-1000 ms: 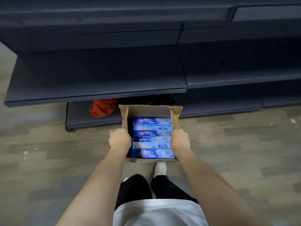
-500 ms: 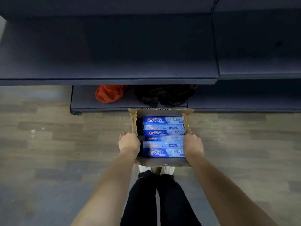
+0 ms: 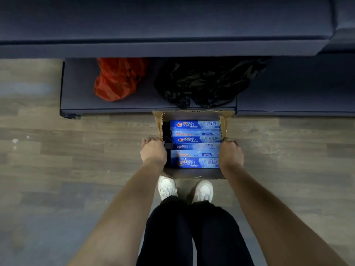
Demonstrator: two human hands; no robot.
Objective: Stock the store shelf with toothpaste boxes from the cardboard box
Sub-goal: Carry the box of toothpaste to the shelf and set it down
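Both hands grip the box (image 3: pixel 193 174) — left hand (image 3: pixel 153 153) on its left wall, right hand (image 3: pixel 230 154) on its right — toothpaste boxes (image 3: pixel 195 144) stacked inside, just before the bottom shelf (image 3: pixel 80 96).

Corrugated brown cardboard box (image 3: pixel 194 174), matt, its cut edges rough and showing the fluting. Toothpaste boxes (image 3: pixel 195 144) of printed blue card with a glossy sheen that catches the light. Store shelf (image 3: pixel 157 48) in dark blue-grey, smooth and matt, looking like painted metal. Orange bag (image 3: pixel 118 79) of thin crinkled plastic, slightly shiny. Black bag (image 3: pixel 207 81) of thin plastic film, creased, with dull highlights along the folds. Floor (image 3: pixel 76 150) of wood-grain planks in grey-brown tones, smooth with a low sheen. Shoes (image 3: pixel 167 187) white and smooth. Trousers (image 3: pixel 192 237) of black matt cloth.
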